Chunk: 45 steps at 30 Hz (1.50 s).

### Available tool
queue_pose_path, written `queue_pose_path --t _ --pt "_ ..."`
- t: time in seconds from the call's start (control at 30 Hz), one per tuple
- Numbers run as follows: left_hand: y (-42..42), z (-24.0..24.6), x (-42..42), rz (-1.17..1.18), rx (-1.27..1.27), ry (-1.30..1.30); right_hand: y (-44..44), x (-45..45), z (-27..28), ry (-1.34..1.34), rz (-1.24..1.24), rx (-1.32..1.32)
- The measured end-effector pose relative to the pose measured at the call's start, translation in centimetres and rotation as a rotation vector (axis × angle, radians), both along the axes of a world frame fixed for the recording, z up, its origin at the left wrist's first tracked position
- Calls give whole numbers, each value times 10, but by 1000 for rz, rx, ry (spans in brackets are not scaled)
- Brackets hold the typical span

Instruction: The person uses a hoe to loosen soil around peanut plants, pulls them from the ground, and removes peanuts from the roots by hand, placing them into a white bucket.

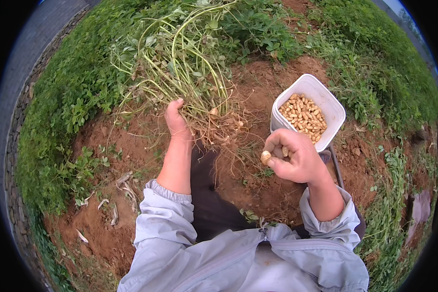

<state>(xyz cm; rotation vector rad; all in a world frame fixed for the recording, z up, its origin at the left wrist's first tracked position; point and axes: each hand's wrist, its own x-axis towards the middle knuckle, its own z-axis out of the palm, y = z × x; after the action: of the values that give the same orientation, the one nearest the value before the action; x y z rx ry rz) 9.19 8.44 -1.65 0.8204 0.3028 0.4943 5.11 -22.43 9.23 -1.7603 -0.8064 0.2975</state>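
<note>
My left hand (178, 120) grips an uprooted bundle of peanut plants (189, 69) by the lower stems, its leafy tops pointing away from me. Tangled roots (222, 131) spread to the right of that hand, with a few pale pods among them. Between the thumb and fingers of my right hand (295, 155) is a peanut pod (265, 157); another pod (285, 151) shows inside the curled fingers. This hand is just in front of a white plastic bucket (332, 127) and overlaps its near rim in the view. Many peanuts in shell (304, 115) lie inside the bucket.
Reddish bare soil (102, 146) surrounds me, with dry husk-like scraps (126, 186) at the left. Growing green plants (65, 109) stand left and ahead. Pulled vines (390, 204) lie at the right. A stone edging (16, 146) borders a grey paved surface (14, 65) at far left.
</note>
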Motion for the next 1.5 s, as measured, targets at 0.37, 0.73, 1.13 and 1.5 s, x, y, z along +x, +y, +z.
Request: queue_pose_path --t 0.37,0.73,1.13,1.5 --pt "-13 21 -8 -43 -162 -165 8 27 -44 -221 -189 -59" --pt "-4 11 -17 -276 -331 -283 69 6 -76 735 72 580" --pt "-19 20 -63 -639 -127 -251 70 0 -53 799 233 326" --pt "-25 23 -52 -630 -141 -265 107 1 -55 860 249 470"
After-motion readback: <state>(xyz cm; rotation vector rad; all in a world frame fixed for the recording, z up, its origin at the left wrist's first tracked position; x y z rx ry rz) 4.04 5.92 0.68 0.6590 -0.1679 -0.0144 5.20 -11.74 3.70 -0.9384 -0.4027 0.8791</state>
